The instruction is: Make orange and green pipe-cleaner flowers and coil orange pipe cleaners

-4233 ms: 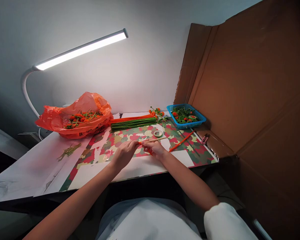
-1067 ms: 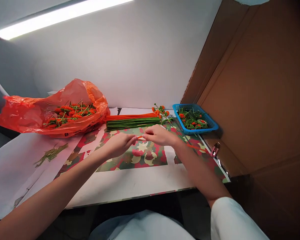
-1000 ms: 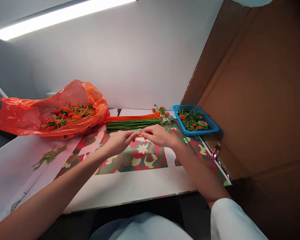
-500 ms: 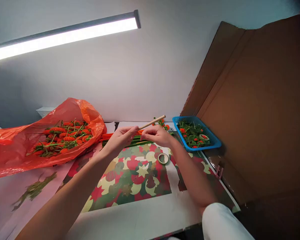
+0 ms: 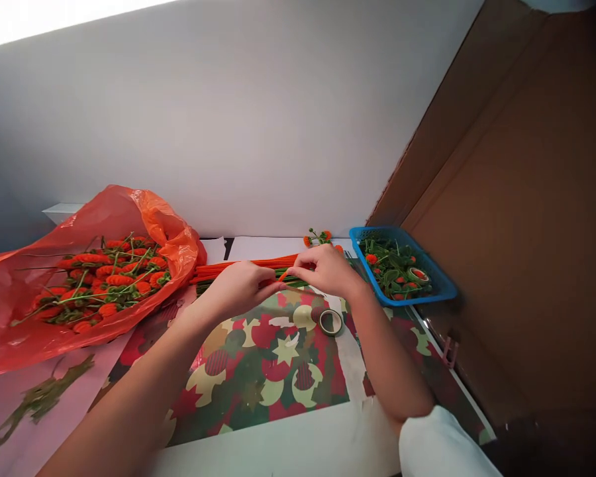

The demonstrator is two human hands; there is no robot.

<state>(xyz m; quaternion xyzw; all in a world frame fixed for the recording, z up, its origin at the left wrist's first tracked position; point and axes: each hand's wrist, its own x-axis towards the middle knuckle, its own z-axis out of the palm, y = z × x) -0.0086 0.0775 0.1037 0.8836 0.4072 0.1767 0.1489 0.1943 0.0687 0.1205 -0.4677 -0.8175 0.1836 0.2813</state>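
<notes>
My left hand (image 5: pixel 238 288) and my right hand (image 5: pixel 325 268) meet over the middle of the table, fingertips almost touching. Between them runs a short length of orange pipe cleaner (image 5: pixel 283 276), pinched by the fingers of both. A thin brownish stick, blurred, seems to reach right from my left fingertips; its outline is hard to make out. Just behind the hands lies a bundle of orange pipe cleaners (image 5: pixel 243 264), with green ones partly hidden beneath my left hand. A roll of tape (image 5: pixel 330 322) lies below my right wrist.
On the left, an orange plastic bag (image 5: pixel 179 245) holds many fuzzy orange flowers. A blue basket (image 5: pixel 442 298) with green leaves and orange pieces stands right. Small orange flowers (image 5: pixel 326 235) lie behind my right hand. Cardboard (image 5: pixel 516 199) walls the right side; a pink clip (image 5: pixel 449 351) sits by the edge.
The wooden stick that pointed up right over my right hand no longer stands out there. Both hands sit slightly lower, still close together at the pipe cleaner. The view has tilted down.
</notes>
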